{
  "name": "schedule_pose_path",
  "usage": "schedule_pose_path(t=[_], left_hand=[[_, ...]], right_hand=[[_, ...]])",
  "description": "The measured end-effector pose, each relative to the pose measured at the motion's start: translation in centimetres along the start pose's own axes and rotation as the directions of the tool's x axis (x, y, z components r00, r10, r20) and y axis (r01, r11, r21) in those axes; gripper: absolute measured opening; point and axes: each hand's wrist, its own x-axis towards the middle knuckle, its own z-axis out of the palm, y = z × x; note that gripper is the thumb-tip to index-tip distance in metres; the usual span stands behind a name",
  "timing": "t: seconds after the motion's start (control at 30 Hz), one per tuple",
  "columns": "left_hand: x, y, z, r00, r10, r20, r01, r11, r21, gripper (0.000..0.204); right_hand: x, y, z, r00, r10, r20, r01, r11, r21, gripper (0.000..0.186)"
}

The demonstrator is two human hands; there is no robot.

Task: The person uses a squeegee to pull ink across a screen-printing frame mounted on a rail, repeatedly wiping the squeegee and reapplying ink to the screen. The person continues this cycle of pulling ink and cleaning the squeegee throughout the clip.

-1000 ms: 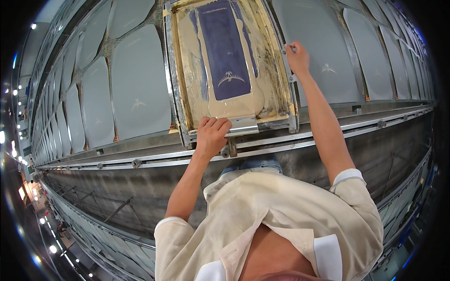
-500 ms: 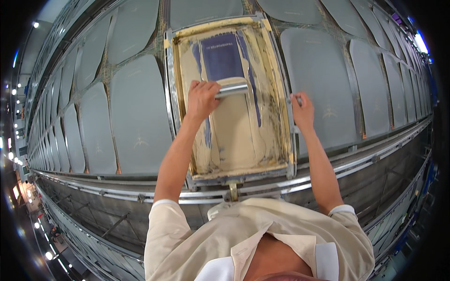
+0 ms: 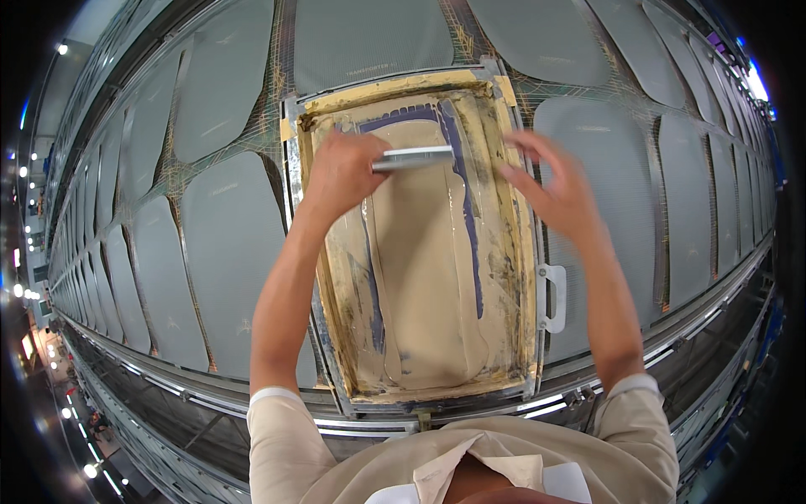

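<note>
A screen-printing frame [image 3: 291, 172] with yellowish tape along its sides lies in front of me. Beige ink [image 3: 416, 277] covers much of its mesh, with a dark blue border [image 3: 472, 277] showing around it. My left hand [image 3: 342, 172] is closed around the left end of a metal squeegee [image 3: 428, 156], which lies crosswise near the far end of the inked area. Over the frame's right side is my right hand [image 3: 558, 185], blurred, its thumb and fingers apart and holding nothing. A white handle [image 3: 552, 298] is fixed to the frame's right edge.
Rows of grey rounded panels [image 3: 227, 244] run along the long table to both sides and beyond the frame. Metal rails [image 3: 201, 401] follow the table's near edge, close to my body. Lights shine at the far left.
The squeegee has travelled toward the far end, and beige ink now covers the formerly blue middle area. My right hand has left the frame's right edge and opened. The frame appears lower in view.
</note>
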Motion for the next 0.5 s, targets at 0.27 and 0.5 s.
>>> schedule_pose_path(t=[0.27, 0.5], left_hand=[[7.4, -5.4, -0.8, 0.947, -0.291, 0.138, 0.289, 0.957, 0.033, 0.030], [7.1, -4.8, -0.7, 0.897, -0.379, 0.227, 0.392, 0.920, -0.012, 0.038]], right_hand=[[18.5, 0.8, 9.4, 0.879, -0.100, 0.466, 0.243, 0.935, -0.259, 0.052], [18.1, 1.9, 11.0, 0.879, -0.089, 0.469, 0.260, 0.913, -0.313, 0.038]])
